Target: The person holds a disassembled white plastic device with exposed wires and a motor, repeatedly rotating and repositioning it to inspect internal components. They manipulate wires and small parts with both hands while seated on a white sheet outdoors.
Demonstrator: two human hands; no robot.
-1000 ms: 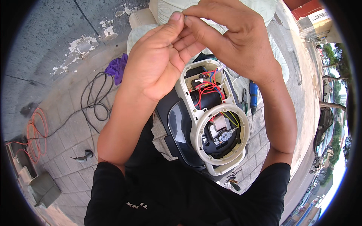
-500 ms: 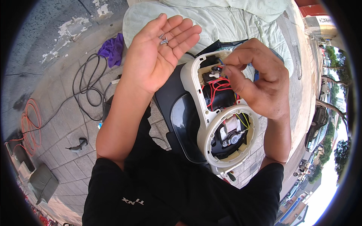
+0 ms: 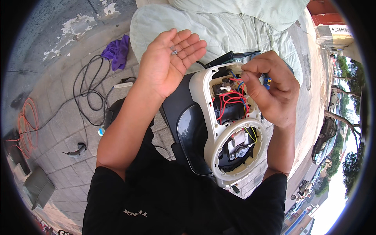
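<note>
My left hand (image 3: 166,64) is held palm up and slightly cupped, carrying a few small silver screws (image 3: 174,51) at the base of its fingers. Over the upper right rim of a cream plastic housing (image 3: 211,129), my right hand (image 3: 274,88) is closed, thumb and forefinger pinched together; whatever may be between the tips is hidden. Inside the opened appliance lie red wires (image 3: 229,100), a white connector (image 3: 225,88) and a metal motor part (image 3: 239,147) within the round ring. The appliance's black body (image 3: 192,129) extends to the left beneath my left forearm.
A pale green quilted cover (image 3: 219,27) lies beyond the appliance. Left on the paving are a purple cloth (image 3: 116,53), a coiled black cable (image 3: 88,92), an orange cord (image 3: 27,125) and a dark hand tool (image 3: 76,150). A blue-and-yellow part (image 3: 267,82) shows behind my right hand.
My left hand has come down slightly with the screws on it. My right hand has also lowered a little, its fingers still pinched. The whole view has shifted slightly.
</note>
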